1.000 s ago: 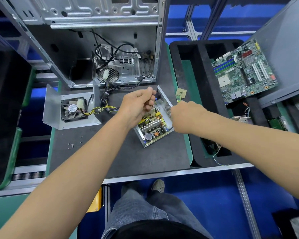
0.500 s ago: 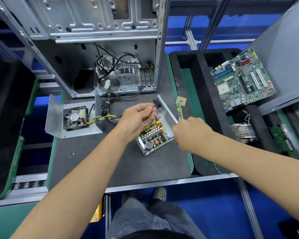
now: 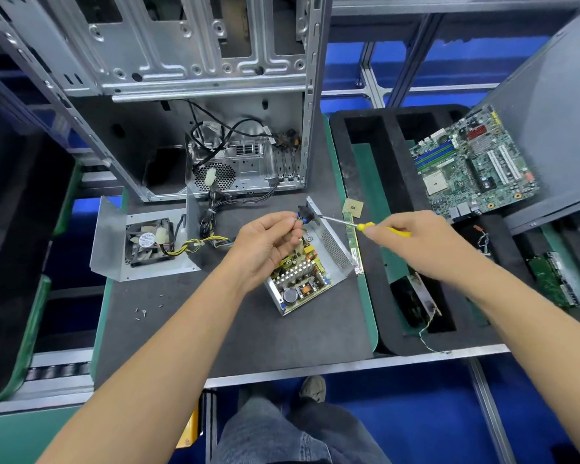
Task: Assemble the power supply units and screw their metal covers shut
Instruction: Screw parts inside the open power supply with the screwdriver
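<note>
While our left hand (image 3: pixel 265 242) pinches the black socket (image 3: pixel 304 212) at the open power supply unit (image 3: pixel 310 262) lying mid-mat, our right hand (image 3: pixel 412 242), at three o'clock, grasps a yellow screwdriver (image 3: pixel 359 225), its tip at the socket. We judge the step goes best by steadying the socket, keeping the driver square and turning gently. Its fan cover (image 3: pixel 141 242) waits at nine o'clock, loose screws (image 3: pixel 144 311) at seven.

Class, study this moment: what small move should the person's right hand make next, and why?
Probably seat the screwdriver tip squarely and start turning. The right hand aims its tip at the open power supply's rear wall, where the left hand pinches the black socket; its metal cover lies apart.
</note>
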The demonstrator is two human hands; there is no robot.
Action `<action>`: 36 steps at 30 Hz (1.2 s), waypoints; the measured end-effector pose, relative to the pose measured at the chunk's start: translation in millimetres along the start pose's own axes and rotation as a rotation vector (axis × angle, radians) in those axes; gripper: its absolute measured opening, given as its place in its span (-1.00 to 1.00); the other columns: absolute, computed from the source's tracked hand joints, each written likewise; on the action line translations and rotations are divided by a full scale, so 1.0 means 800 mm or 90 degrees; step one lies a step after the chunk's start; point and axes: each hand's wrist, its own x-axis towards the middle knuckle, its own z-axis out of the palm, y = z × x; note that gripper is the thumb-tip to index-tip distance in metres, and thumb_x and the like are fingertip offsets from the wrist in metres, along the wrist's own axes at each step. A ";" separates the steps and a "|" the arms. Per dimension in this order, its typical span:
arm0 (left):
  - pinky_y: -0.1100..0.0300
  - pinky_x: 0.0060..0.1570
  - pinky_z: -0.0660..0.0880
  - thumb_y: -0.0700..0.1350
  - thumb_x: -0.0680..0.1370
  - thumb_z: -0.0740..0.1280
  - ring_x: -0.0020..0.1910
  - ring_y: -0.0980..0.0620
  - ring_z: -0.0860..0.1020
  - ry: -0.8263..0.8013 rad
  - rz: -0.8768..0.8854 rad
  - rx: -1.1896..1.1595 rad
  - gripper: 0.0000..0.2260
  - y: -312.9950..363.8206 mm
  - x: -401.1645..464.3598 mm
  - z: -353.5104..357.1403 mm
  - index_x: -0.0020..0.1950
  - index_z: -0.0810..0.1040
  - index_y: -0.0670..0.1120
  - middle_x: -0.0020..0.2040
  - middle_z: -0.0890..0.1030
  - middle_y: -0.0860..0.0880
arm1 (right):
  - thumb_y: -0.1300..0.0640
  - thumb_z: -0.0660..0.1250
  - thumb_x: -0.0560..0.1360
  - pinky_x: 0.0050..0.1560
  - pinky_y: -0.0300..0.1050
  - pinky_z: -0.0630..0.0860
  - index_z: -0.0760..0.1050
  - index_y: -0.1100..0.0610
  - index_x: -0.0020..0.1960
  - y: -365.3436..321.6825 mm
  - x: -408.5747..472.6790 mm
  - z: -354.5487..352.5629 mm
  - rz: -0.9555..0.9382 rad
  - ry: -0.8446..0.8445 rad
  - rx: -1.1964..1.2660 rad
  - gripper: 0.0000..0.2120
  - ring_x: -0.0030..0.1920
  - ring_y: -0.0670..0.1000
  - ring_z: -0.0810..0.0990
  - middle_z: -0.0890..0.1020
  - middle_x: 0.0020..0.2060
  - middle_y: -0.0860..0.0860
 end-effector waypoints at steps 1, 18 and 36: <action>0.28 -0.25 0.59 -0.33 0.57 0.33 -0.28 0.06 0.64 -0.002 0.003 0.001 -0.82 0.001 0.000 -0.001 -0.14 0.71 -0.19 -0.20 0.69 -0.13 | -0.20 0.36 0.50 -0.38 -0.30 0.29 0.64 -0.12 -0.13 0.000 0.001 0.001 -0.011 -0.004 0.080 -0.82 -0.45 -0.18 0.40 0.49 -0.50 -0.19; 0.30 -0.22 0.58 -0.30 0.61 0.27 -0.29 0.09 0.62 -0.025 0.019 -0.008 -0.73 0.004 0.003 -0.002 -0.16 0.74 -0.18 -0.24 0.66 -0.09 | 0.11 0.35 0.59 -0.41 -0.52 0.31 0.68 0.06 0.13 -0.001 0.013 0.045 -0.073 -0.062 0.259 -0.82 -0.45 -0.30 0.48 0.52 -0.52 -0.30; 0.32 -0.26 0.57 -0.30 0.59 0.32 -0.32 0.09 0.62 0.006 0.077 0.139 -0.88 0.008 0.000 0.002 -0.07 0.65 -0.24 -0.29 0.66 -0.07 | 0.01 0.46 0.49 -0.25 -0.29 0.35 0.71 -0.12 -0.07 -0.011 0.025 0.030 0.007 -0.062 0.269 -0.93 -0.43 -0.20 0.47 0.63 -0.31 -0.20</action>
